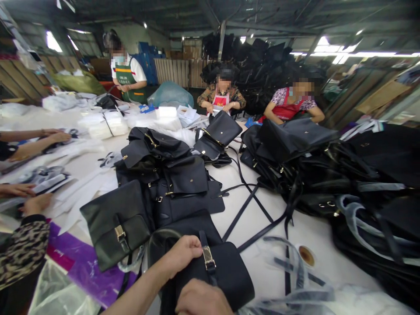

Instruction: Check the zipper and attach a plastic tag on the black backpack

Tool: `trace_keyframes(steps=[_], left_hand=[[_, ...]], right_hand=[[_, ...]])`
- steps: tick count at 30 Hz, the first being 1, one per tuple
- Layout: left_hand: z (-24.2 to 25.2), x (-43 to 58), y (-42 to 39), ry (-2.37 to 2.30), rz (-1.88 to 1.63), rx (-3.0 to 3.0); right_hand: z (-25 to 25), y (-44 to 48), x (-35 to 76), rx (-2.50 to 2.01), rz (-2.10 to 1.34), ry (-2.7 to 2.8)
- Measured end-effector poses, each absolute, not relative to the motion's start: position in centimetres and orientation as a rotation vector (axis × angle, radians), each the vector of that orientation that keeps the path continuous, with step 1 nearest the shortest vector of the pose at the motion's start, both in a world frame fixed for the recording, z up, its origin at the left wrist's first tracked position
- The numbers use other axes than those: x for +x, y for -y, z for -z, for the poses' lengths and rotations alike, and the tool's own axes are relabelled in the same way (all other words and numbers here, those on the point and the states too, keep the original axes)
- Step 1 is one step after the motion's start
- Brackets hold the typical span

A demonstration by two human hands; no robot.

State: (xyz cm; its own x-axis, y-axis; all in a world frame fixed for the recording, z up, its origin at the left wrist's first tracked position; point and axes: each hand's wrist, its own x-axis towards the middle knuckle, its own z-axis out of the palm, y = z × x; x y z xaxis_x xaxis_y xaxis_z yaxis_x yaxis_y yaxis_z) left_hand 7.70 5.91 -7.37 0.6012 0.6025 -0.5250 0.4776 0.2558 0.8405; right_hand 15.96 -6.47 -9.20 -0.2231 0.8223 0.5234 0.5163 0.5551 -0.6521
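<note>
A black bag (229,267) lies on the table right in front of me, its flap closed by a strap with a gold buckle (208,258). My left hand (186,253) is closed in a pinch at the edge of the strap, just beside the buckle. Lower down, my right hand (203,299) is curled over the near part of the same bag; its fingertips are hidden and it looks slightly blurred. Another black bag (113,218) with a similar buckle lies to the left.
Black bags (183,177) are piled ahead, with a larger heap (295,144) on the right. Loose straps cross the white table (239,201). A tape roll (306,255) and clear plastic lie right. Co-workers' hands (36,201) handle items left; three people (225,94) work across.
</note>
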Motion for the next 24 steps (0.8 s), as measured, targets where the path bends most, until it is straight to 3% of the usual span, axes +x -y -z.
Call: trace_keyframes(steps=[3,6,13,18,24], left_hand=[[6.2,6.6,-5.3,-0.921,-0.216,1.273],[5.0,5.7,-4.5,-0.897,-0.296,1.181],[3.0,5.0,-3.0,-0.793,-0.385,1.231],[2.0,5.2,-3.3,-0.814,-0.340,1.354],[1.4,6.5,-4.5,-0.867,-0.247,1.508]], right_hand=[[5.9,6.7,20.4,-1.518,-0.422,1.576],[4.5,6.5,22.8,-1.673,-0.329,1.560],[4.5,5.3,22.4,-1.664,-0.442,1.778],[1.9,4.0,24.7,-1.574,-0.755,1.806],[1.5,2.9,25.1,-1.554,-0.830,1.792]])
